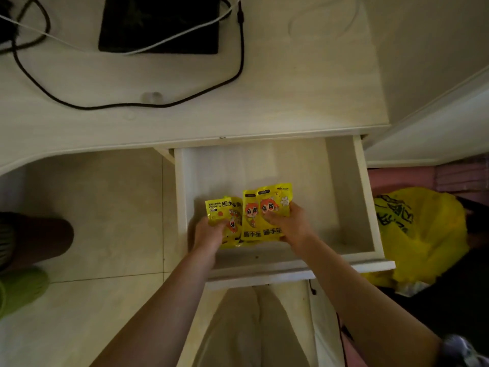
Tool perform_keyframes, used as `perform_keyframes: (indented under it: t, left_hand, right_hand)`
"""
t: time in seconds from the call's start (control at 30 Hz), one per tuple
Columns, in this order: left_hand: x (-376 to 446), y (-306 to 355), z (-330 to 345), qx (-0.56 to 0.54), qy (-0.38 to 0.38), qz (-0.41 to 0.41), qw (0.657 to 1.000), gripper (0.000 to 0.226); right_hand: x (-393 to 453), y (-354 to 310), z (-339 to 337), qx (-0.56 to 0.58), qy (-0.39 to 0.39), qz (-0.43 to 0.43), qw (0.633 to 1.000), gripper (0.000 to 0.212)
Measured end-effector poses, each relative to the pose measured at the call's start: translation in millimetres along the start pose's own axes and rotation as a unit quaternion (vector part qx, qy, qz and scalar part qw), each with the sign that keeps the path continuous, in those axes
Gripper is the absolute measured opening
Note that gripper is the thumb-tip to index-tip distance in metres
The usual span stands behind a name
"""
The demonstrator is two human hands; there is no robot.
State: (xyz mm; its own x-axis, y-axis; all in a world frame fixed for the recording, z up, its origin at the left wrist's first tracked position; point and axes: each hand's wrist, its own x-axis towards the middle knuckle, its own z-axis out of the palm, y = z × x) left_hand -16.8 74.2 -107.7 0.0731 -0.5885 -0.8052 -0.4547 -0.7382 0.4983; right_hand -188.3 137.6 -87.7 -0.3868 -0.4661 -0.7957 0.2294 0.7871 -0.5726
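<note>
Head view: the fingers (274, 218) of the right hand (289, 225) curl over the right pair of packets (260, 207) and hold them. The fingers (221, 225) of the left hand (209, 233) grip the left pair of packets (217, 209). All packets sit low inside the open drawer (366, 207), near its front wall, below the worktop (291, 102). To place them well, keep each pair flat, square the edges side by side, and release only when they rest on the drawer floor (whether they touch it now cannot be told). Count: four yellow packets visible, one drawer, and one yellow bag (423, 234) beside it.
</note>
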Motion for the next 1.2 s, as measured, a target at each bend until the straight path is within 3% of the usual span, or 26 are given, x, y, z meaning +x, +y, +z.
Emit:
perform_keyframes:
  t: [0.2, 0.33, 0.53, 0.67, 0.77, 0.97, 1.2]
  left_hand:
    - [21.6, -14.0, -2.9, 0.042, -0.028, -0.041, 0.998, 0.02]
    - [18.8, -11.6, 0.9, 0.078, -0.025, -0.011, 0.997, 0.014]
    - [5.9, -8.2, -4.2, 0.194, 0.012, 0.003, 0.981, 0.014]
    - [-17.7, -1.8, -9.7, 0.249, 0.023, 0.025, 0.968, 0.018]
    - [-39.1, 4.4, -16.3, 0.255, 0.041, 0.052, 0.965, 0.033]
    - [-85.1, 9.3, -39.5, 0.207, -0.013, 0.118, 0.971, 0.04]
    - [-149.7, -17.1, -68.3, 0.256, 0.099, 0.225, 0.935, 0.024]
  right_hand:
    - [22.0, 15.0, -5.8, -0.04, 0.001, 0.038, 0.998, 0.023]
    - [26.2, 19.6, -11.1, -0.11, -0.016, 0.072, 0.991, 0.016]
    - [14.7, 17.5, -25.0, -0.281, 0.007, 0.054, 0.958, 0.031]
    - [-2.6, 7.8, -39.4, -0.314, -0.003, 0.045, 0.948, 0.04]
    - [-19.9, -1.6, -47.5, -0.347, -0.009, 0.014, 0.938, 0.038]
    - [-71.7, -20.8, -46.2, -0.438, -0.035, -0.127, 0.889, 0.034]
    - [-128.6, -28.5, -14.3, -0.482, -0.068, -0.264, 0.833, 0.033]
